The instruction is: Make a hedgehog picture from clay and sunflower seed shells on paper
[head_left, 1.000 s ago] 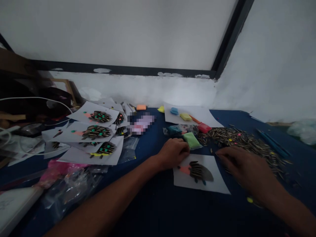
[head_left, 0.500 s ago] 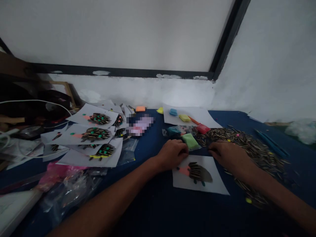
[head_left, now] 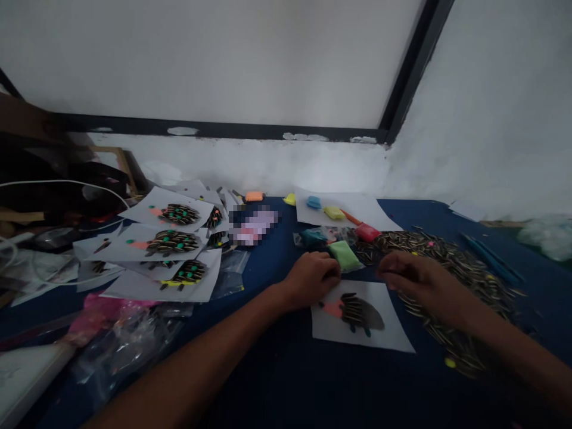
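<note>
A white sheet carries a hedgehog picture with a pink clay snout, a grey-brown clay body and rows of striped sunflower seeds on its back. Over the sheet's upper left corner rests my left hand, its fingers curled; whatever may be in them is hidden. My right hand hovers past the upper right corner, beside a heap of sunflower seeds. Its thumb and fingers are closed together, and I cannot make out anything between them.
Light green clay in a wrapper lies between the hands, with red clay behind. Blue tweezers lie right of the seeds. Finished hedgehog sheets are piled at left, above clear plastic bags.
My right hand has lifted slightly from the seed heap and turned, so its thumb side shows more. The left hand and the sheet stay in place.
</note>
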The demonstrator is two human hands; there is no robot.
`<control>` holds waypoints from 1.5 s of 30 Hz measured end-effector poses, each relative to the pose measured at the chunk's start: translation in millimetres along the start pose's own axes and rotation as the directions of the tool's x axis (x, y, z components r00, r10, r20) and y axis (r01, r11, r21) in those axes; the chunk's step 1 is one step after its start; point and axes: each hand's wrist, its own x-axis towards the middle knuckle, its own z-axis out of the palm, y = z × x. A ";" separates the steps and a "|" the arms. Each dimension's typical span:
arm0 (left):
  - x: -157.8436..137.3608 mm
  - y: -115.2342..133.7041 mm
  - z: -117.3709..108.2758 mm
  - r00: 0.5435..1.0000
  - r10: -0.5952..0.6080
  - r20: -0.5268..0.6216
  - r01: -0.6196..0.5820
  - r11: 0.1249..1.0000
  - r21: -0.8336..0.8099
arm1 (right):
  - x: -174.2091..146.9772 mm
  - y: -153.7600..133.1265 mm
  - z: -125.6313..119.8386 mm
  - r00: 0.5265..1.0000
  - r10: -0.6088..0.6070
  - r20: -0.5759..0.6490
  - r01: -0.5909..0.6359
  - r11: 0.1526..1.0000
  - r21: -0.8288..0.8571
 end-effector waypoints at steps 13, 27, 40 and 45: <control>0.2 -1.2 1.6 1.000 0.010 -0.017 -0.011 1.000 -0.005 | -7.1 -15.0 -2.5 0.981 0.156 0.115 -0.192 0.870 0.453; 0.3 -0.2 1.1 1.000 -0.004 0.001 0.004 1.000 0.010 | -3.3 -5.7 12.6 1.000 0.022 0.008 -0.023 0.992 0.126; 0.0 -0.6 1.4 1.000 -0.004 0.003 0.004 1.000 0.013 | -7.6 3.0 18.8 0.990 -0.142 0.005 0.138 0.947 -0.289; -0.2 -0.9 1.7 1.000 0.001 0.007 -0.001 1.000 0.015 | -7.9 -1.3 18.9 0.962 -0.263 0.072 0.271 0.896 -0.351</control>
